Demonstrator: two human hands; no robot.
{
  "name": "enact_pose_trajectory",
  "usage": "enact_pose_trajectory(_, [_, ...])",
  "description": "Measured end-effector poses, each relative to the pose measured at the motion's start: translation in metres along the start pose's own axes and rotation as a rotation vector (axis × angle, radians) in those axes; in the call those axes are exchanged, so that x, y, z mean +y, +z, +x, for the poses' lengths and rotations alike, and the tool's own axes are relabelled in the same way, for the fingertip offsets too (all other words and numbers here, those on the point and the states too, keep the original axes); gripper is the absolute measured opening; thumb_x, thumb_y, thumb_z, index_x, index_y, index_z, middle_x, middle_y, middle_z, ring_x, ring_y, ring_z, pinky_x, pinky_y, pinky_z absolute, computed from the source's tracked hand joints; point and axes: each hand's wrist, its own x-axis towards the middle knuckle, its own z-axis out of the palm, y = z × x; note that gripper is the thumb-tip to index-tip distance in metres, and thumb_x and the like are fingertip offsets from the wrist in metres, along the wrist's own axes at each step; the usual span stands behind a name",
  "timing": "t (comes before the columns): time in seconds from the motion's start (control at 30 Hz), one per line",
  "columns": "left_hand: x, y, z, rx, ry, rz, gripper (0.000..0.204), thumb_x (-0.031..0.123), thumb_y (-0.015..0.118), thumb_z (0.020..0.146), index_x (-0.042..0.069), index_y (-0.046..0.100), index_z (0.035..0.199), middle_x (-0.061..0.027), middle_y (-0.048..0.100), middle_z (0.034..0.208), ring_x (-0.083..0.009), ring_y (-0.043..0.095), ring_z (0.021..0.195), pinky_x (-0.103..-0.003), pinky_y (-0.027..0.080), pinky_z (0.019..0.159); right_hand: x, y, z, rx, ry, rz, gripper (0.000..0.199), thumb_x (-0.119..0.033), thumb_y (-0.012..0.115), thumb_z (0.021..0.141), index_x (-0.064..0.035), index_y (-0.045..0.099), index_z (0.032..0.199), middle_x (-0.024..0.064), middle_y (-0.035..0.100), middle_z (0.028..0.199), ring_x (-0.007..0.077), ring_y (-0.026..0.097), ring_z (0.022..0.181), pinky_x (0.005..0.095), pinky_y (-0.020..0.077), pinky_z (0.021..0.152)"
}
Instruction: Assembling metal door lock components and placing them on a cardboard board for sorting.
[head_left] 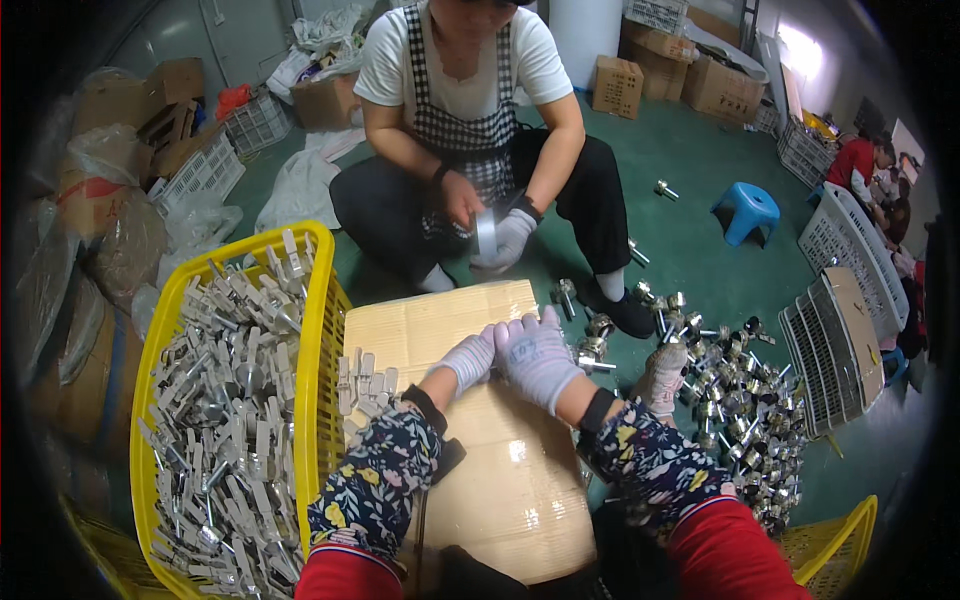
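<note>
My left hand (465,366) and my right hand (535,358), both in white knit gloves, meet over the far half of a tan cardboard sheet (510,480). Their fingers are curled in against each other, and whatever lies between them is hidden. Beside my left wrist, several grey metal parts with flat tabs (365,385) lie on the cardboard. A dark tool with a thin handle (420,525) shows partly beyond my left sleeve. Left of the cardboard, a yellow basket (322,380) is heaped with similar tabbed metal parts.
Many shiny metal fittings with bolts (745,410) cover the green floor at right. Opposite me a co-worker (470,110) squats, holding a pale grey band-shaped thing (486,236). A blue stool (747,212) and white crates (830,340) stand farther right; bags and boxes (110,200) line the left.
</note>
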Motion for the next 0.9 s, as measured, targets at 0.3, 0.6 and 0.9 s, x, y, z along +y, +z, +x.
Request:
enact_pose_trajectory(0.3, [-0.014, 0.015, -0.016, 0.325, 0.221, 0.804, 0.036, 0.024, 0.027, 0.089, 0.005, 0.044, 0.114, -0.02, 0.061, 0.097, -0.0346, 0.059, 0.091, -0.046, 0.044, 0.079, 0.022, -0.028, 0.032, -0.522, -0.071, 0.251, 0.052, -0.034, 0.069, 0.055, -0.0028, 0.06, 0.096, 0.0159, 0.063, 0.09, 0.0306, 0.058, 0.093, 0.0412, 0.0387, 0.09])
enact_pose_trajectory(0.6, [0.012, -0.014, -0.003, 0.252, 0.187, 0.7, 0.032, 0.03, 0.033, 0.088, 0.009, 0.038, 0.112, -0.0218, 0.06, 0.1, -0.0365, 0.057, 0.095, -0.045, 0.042, 0.084, 0.017, -0.02, 0.036, -0.227, -0.005, -0.013, 0.037, -0.034, 0.058, 0.074, -0.0089, 0.06, 0.102, 0.008, 0.061, 0.097, 0.0226, 0.057, 0.095, 0.0426, 0.0354, 0.086])
enact_pose_trajectory(0.9, [0.011, -0.013, -0.001, 0.221, 0.051, 0.557, 0.042, 0.039, 0.023, 0.088, 0.01, 0.04, 0.114, -0.0221, 0.058, 0.105, -0.0365, 0.054, 0.101, -0.044, 0.039, 0.088, 0.015, -0.02, 0.032, -0.297, 0.014, 0.084, 0.048, -0.032, 0.066, 0.067, -0.0005, 0.057, 0.103, 0.0178, 0.058, 0.103, 0.0296, 0.053, 0.103, 0.0415, 0.0356, 0.092])
